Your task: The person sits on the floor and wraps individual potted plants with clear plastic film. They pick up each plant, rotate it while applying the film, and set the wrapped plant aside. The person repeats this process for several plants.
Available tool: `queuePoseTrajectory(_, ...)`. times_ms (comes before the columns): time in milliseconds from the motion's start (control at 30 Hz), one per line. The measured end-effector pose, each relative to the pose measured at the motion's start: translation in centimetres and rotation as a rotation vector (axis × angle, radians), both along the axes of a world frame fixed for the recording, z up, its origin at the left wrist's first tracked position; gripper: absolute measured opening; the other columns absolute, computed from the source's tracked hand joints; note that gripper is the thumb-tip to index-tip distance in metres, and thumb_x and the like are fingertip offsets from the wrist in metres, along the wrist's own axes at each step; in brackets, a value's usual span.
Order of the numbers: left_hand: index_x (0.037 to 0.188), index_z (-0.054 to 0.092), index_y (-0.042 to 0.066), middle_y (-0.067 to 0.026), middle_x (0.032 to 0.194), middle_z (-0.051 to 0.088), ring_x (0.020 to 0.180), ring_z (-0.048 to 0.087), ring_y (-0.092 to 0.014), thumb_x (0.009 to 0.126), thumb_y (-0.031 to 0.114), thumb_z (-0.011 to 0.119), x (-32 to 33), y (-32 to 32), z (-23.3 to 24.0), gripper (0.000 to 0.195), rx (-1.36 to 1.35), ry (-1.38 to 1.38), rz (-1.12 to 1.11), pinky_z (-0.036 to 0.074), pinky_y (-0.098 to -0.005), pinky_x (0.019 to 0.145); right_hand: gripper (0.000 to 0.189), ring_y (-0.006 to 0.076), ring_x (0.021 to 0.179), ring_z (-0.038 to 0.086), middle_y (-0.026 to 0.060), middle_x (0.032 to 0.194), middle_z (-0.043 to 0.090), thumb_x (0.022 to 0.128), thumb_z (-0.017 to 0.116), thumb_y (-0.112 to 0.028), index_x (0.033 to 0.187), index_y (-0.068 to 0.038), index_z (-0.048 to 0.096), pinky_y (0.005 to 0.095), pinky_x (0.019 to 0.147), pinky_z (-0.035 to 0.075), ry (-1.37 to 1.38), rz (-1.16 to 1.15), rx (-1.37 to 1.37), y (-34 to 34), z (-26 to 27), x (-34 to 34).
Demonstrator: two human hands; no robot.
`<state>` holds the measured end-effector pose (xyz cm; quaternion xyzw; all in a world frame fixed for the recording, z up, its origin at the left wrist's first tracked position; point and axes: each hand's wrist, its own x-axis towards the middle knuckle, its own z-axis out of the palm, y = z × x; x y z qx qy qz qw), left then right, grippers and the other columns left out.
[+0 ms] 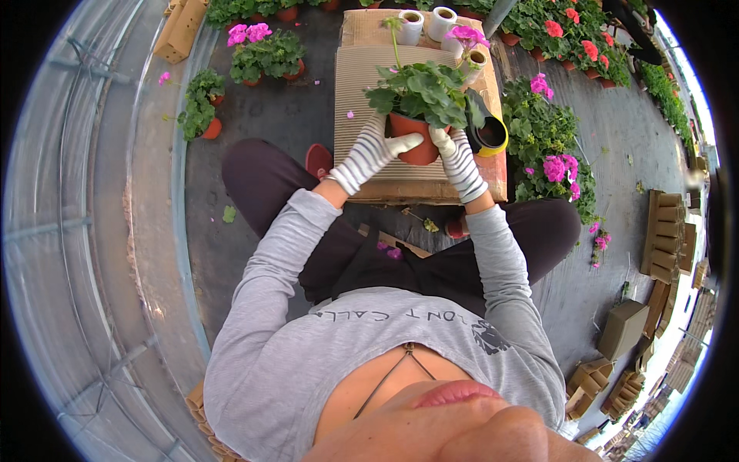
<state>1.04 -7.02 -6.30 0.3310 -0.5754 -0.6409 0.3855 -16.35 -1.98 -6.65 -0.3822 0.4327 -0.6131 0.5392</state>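
Both my hands, in white gloves with striped cuffs, hold an orange-brown plastic pot between them. A leafy geranium with a pink bloom grows in it. My left hand grips the pot's left side, the thumb across its front. On the right side is my right hand, its thumb also against the pot. The pot is over a corrugated cardboard sheet on a cardboard box. Just right of my right hand lies a black and yellow hollow holder. Several white rolls stand at the box's far end.
Potted pink geraniums stand on the dark ground at the far left, with more along the right. Red-flowered plants are at the far right. My knees flank the box. Cardboard cartons lie at the right; a clear plastic wall runs along the left.
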Motion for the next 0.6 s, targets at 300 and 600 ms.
queuePoseTrajectory(300, 0.131, 0.039, -0.001, -0.0128, 0.124, 0.052, 0.110, 0.053, -0.020, 0.077, 0.018, 0.077, -1.4, -1.7, -2.6, 0.068, 0.127, 0.068, -0.003, 0.045, -0.0338, 0.095, 0.053, 0.0172, 0.100, 0.056, 0.0094, 0.114, 0.059, 0.082, 0.071, -0.027, 0.121, 0.000, 0.048, 0.0307, 0.088, 0.046, 0.060, -0.275, 0.082, -1.2, -1.4, 1.7)
queuePoseTrajectory(600, 0.116, 0.056, 0.001, -0.0140, 0.117, 0.059, 0.105, 0.054, -0.029, 0.091, 0.025, 0.060, -1.8, -1.6, -3.5, 0.034, -0.258, -0.515, 0.150, 0.044, -0.0389, 0.090, 0.030, 0.0428, 0.092, 0.059, 0.0258, 0.097, 0.062, 0.088, 0.056, -0.021, 0.104, 0.004, 0.055, 0.0405, 0.077, 0.049, 0.993, -0.243, -0.044, -1.8, -3.4, 2.0)
